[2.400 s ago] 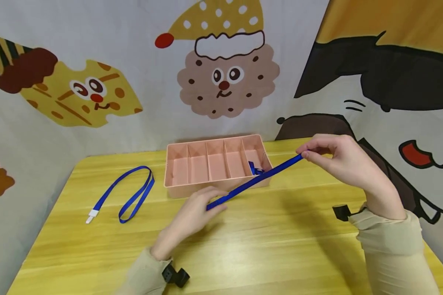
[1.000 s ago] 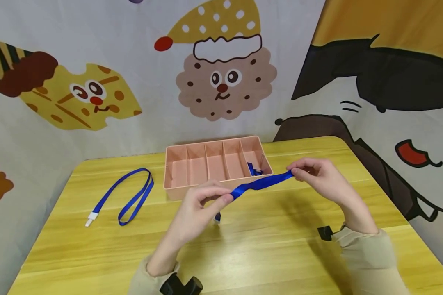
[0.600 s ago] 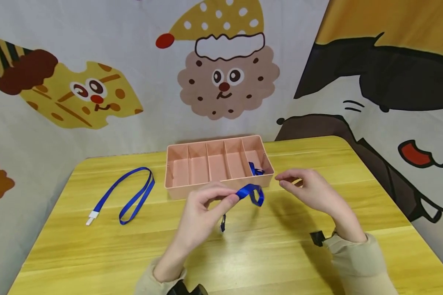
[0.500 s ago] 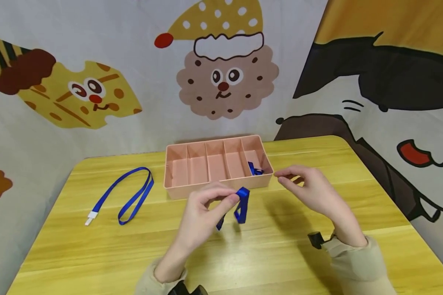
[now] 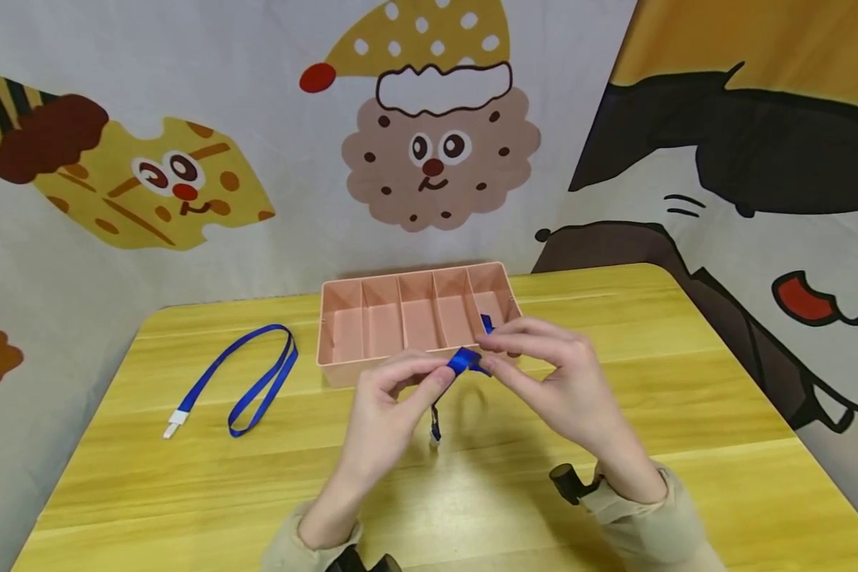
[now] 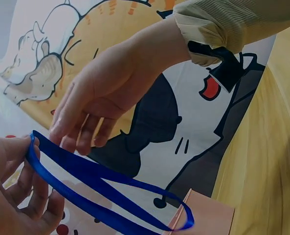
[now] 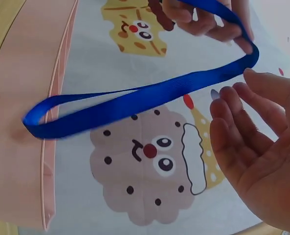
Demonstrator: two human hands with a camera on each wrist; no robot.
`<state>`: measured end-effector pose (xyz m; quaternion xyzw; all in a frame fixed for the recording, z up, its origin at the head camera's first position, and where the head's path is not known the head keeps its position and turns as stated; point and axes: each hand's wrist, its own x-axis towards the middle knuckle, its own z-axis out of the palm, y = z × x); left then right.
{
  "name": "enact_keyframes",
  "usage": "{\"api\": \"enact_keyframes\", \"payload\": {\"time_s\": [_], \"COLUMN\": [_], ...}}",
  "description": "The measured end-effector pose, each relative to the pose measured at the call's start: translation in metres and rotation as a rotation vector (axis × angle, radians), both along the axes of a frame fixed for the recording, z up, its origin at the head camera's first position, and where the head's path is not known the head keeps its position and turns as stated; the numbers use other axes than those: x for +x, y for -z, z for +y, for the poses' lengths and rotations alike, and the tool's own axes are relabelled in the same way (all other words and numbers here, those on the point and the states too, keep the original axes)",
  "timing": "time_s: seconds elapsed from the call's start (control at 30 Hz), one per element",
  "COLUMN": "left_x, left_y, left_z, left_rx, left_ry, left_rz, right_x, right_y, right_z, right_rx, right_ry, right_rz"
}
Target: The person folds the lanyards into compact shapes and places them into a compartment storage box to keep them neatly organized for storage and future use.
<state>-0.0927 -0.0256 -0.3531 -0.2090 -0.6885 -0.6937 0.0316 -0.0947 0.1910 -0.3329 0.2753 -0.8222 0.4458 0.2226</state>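
My left hand (image 5: 393, 405) pinches a folded blue lanyard (image 5: 463, 361) between thumb and fingers in front of the pink box (image 5: 350, 372). Below that hand, a narrow end with a pale clip (image 5: 434, 437) dangles. The right wrist view shows the lanyard (image 7: 135, 104) hanging as a long loop from the left hand. My right hand (image 5: 558, 373) is beside the fold, its fingers spread and its thumb tip right at the strap. Another blue lanyard (image 5: 487, 322) lies in the box's rightmost compartment, partly hidden behind the right hand.
On the left of the wooden table (image 5: 150, 492) lies another blue lanyard (image 5: 195, 393), loosely looped, with a white clip (image 5: 177, 421). The box has several compartments and stands near the back edge. A cartoon-printed cloth (image 5: 293, 199) hangs behind the table.
The right hand first let go of the stretched strap, whose free end fell into a hanging loop. Since then it has moved left to the fold. The left hand still pinches the lanyard.
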Motion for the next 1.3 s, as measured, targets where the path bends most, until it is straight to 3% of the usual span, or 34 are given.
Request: {"api": "enact_keyframes", "payload": {"time_s": [0.23, 0.47, 0.67, 0.73, 0.9, 1.07, 1.3], "left_x": [-0.001, -0.003, -0.005, -0.006, -0.006, -0.004, -0.004], "left_y": [0.003, 0.002, 0.0, 0.0, 0.004, 0.005, 0.005], "left_z": [-0.001, -0.003, -0.008, -0.008, -0.006, -0.002, 0.002], "left_rx": [-0.006, -0.038, -0.106, -0.108, -0.075, -0.017, 0.018], "left_ry": [0.004, 0.063, 0.134, 0.119, -0.006, -0.102, -0.161], "left_rz": [0.007, 0.022, 0.003, 0.014, 0.043, 0.024, 0.021], "right_x": [-0.001, -0.004, -0.005, -0.004, -0.003, -0.001, 0.0], "right_y": [0.003, 0.009, 0.01, 0.011, 0.016, 0.017, 0.018], "right_z": [-0.009, -0.015, -0.015, -0.016, -0.02, -0.026, -0.028], "right_rx": [-0.022, -0.047, -0.037, -0.036, -0.046, -0.065, -0.095], "right_ry": [-0.016, -0.013, 0.041, 0.048, 0.013, -0.02, -0.052], "right_rz": [-0.009, 0.104, 0.132, 0.128, 0.099, 0.046, -0.029]}}
